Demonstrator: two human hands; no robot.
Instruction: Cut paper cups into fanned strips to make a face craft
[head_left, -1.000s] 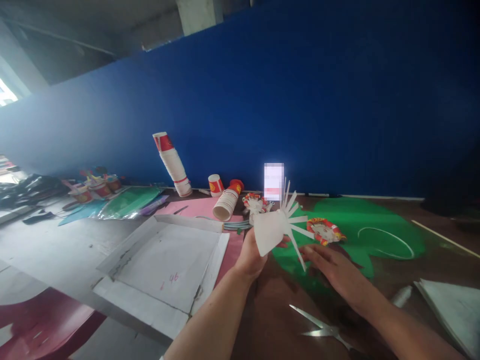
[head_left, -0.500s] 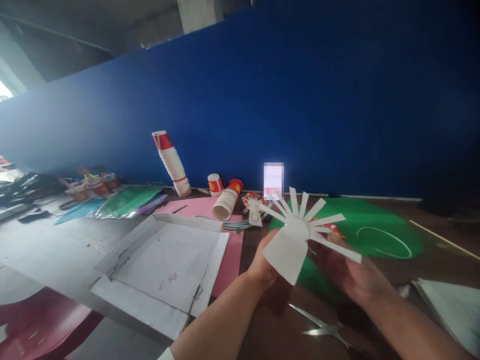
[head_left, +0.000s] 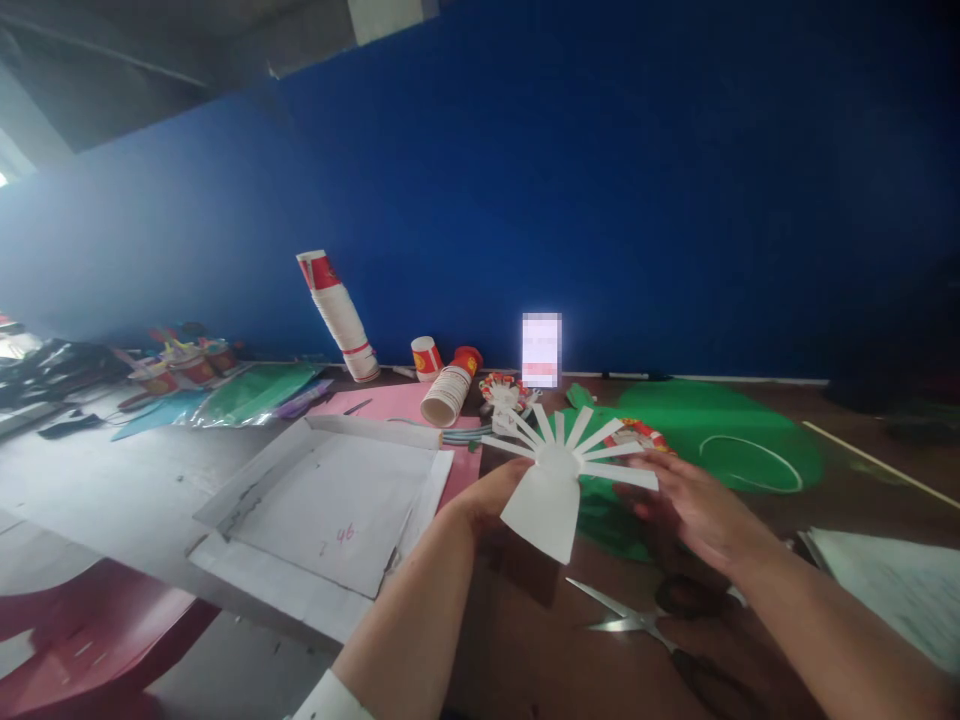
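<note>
A white paper cup (head_left: 546, 510), cut into long strips that fan outward, is in my left hand (head_left: 491, 497). That hand is closed on the cup's left side, with most of its fingers hidden behind the paper. My right hand (head_left: 690, 510) is at the right ends of the strips, its fingers stretched out and loosely apart. One strip tip overlaps those fingers; whether they touch it, I cannot tell. Below the cup, a pair of scissors (head_left: 626, 618) lies on the dark table with its blades spread. Behind the strips sits a red and white cut-cup piece (head_left: 637, 435).
A tall leaning cup stack (head_left: 341, 315), a single red cup (head_left: 426, 358) and a stack on its side (head_left: 448, 395) stand along the blue partition (head_left: 600, 200). A white box lid (head_left: 322, 510) lies left, green sheet (head_left: 675, 410) right, papers (head_left: 892, 575) lower right.
The cut cup and my left hand have shifted left and slightly up in view. My right hand has come out from behind the strips to their right ends. The whole view has shifted slightly.
</note>
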